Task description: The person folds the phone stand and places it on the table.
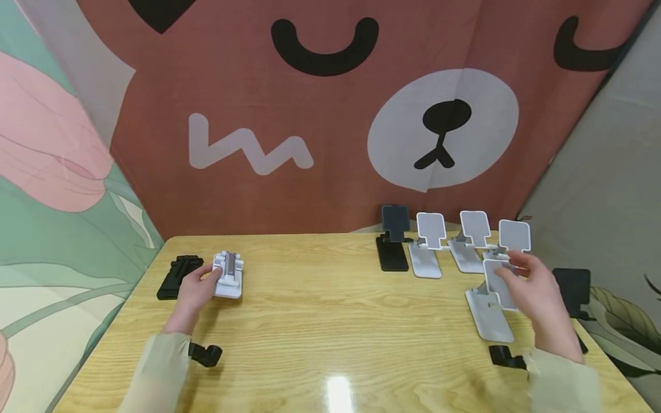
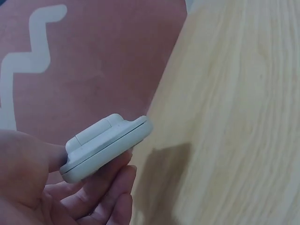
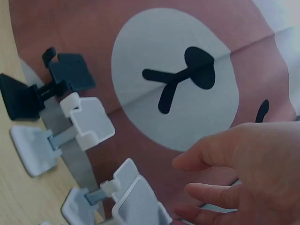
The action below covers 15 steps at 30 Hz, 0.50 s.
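My left hand [image 1: 193, 295] grips a folded white phone stand [image 1: 228, 281] above the left part of the table. In the left wrist view the thumb and fingers hold the edges of that folded stand [image 2: 108, 147]. Just left of it lies a folded black phone stand [image 1: 178, 280]. My right hand [image 1: 542, 301] is beside an unfolded white phone stand [image 1: 489, 321] at the right. In the right wrist view, the thumb and fingers of my right hand [image 3: 243, 168] are spread apart with nothing between them. Whether a fingertip touches a stand is unclear.
Along the back right edge stand an unfolded black stand [image 1: 393, 253] and several unfolded white ones, among them one white stand [image 1: 427, 261]. Another dark stand [image 1: 572, 289] is partly hidden behind my right arm. A bear-print cloth [image 1: 258, 201] hangs behind the wooden table [image 1: 310, 321].
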Motion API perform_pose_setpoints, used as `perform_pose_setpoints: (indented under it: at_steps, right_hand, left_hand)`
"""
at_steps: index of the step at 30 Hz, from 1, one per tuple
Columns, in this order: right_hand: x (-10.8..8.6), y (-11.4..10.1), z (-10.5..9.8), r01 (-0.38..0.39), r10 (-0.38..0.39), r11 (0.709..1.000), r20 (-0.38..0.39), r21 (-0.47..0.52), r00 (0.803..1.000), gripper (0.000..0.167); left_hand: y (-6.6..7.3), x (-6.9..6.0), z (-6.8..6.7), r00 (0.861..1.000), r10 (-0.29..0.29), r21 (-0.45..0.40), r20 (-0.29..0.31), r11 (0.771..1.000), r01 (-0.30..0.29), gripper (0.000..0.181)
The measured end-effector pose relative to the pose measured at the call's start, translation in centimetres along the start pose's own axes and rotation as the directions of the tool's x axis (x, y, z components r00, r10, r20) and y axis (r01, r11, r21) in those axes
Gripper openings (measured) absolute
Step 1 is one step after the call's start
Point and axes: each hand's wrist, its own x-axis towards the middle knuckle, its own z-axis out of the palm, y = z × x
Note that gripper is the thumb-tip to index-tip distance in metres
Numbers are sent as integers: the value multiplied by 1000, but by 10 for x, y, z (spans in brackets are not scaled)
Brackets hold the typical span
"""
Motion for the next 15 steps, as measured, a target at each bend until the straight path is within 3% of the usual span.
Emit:
perform_pose_setpoints:
  at_steps: [9,15]
  right_hand:
    - [1,9,2,1,-1,999,0,-46,1000,66]
    - [1,13,1,-31,28,996,-44,-78,999,66]
  left_hand:
    - [-12,9,-3,1000,-14,122,-19,992,16,62]
    - [-16,14,-2,997,-2,184,-80,983,17,56]
